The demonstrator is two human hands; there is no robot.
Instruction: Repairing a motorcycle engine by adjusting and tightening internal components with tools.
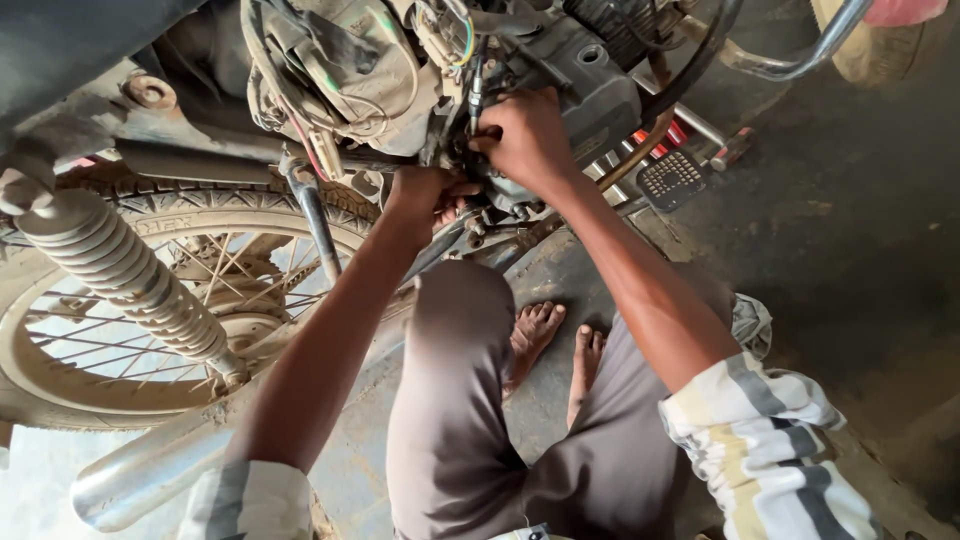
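Rear wheel (130, 330) left of engine (590, 90), footpeg (670, 178) right.

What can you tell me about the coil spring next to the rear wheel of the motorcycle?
The coil spring is a rear shock absorber of metal, thickly coated with pale dust. Its tight coils run slantwise from the upper left, under the frame, down to the right, where the lower end meets a mount near the hub of the spoked wheel. It lies in front of the spokes and the tyre. Neither of the hands touches it; both work further right at the engine.
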